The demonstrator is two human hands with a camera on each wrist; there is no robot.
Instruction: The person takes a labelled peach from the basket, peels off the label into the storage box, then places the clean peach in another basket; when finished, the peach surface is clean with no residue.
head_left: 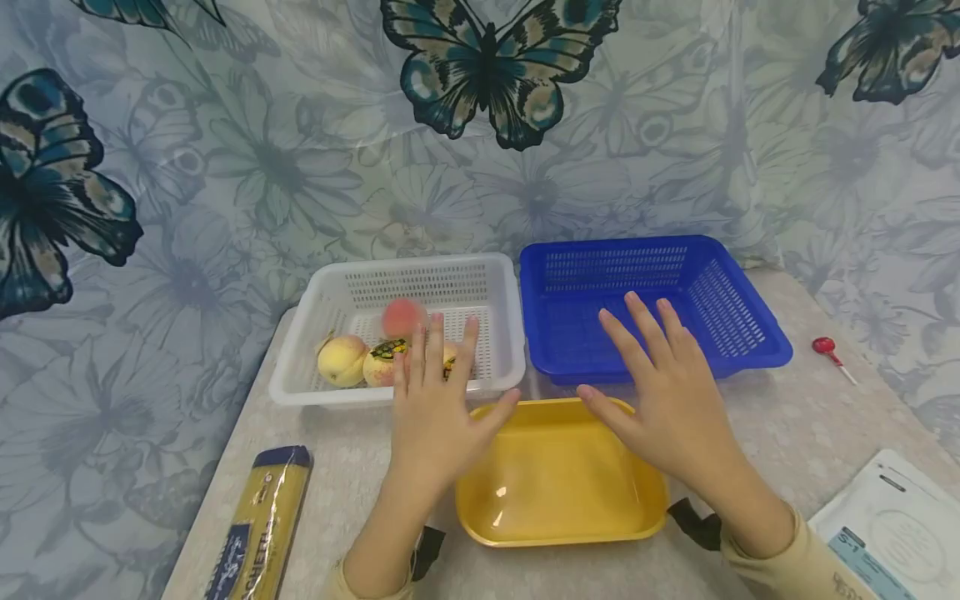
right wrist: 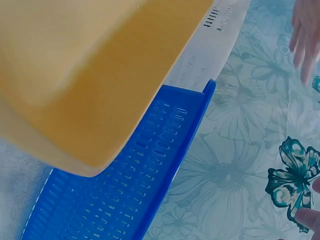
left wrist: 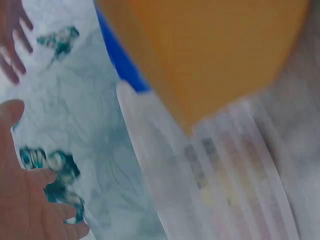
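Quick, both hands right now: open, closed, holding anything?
Left hand: open, fingers spread, holding nothing, above the white basket.
Right hand: open, holding nothing, above the blue basket.

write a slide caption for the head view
Two open hands, left hand and right hand, hover above a yellow tray before white and blue baskets.

Glossy plastic yellow tray, perforated plastic white basket and blue basket
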